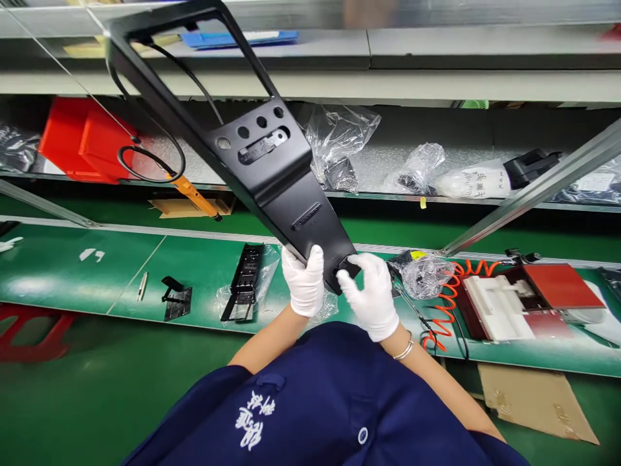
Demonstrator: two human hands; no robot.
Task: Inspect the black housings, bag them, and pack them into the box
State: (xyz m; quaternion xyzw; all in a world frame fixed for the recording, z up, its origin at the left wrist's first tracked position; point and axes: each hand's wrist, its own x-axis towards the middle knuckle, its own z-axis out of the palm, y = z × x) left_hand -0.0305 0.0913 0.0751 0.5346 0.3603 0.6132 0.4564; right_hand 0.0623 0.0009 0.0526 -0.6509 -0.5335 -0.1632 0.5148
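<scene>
A long black plastic panel [291, 175] with a large rectangular opening at its far end is held up at a slant over the bench. My left hand [306, 279], in a white glove, is closed on its lower left edge. At the near end, my gloved right hand [371, 294] pinches a small black piece [348, 266] against the panel; whether the piece is separate or part of it, I cannot tell. Round holes and a slot run across the panel's middle. Beneath, a slotted black part [246, 278] lies on a clear plastic bag near my left hand.
A green bench [123, 275] carries a small black bracket [177, 294], a red and white fixture [528, 301] and a coiled orange hose [444, 304]. An orange electric screwdriver [196, 197] hangs at left. The shelf behind holds a red bin [87, 139] and bagged parts [417, 171].
</scene>
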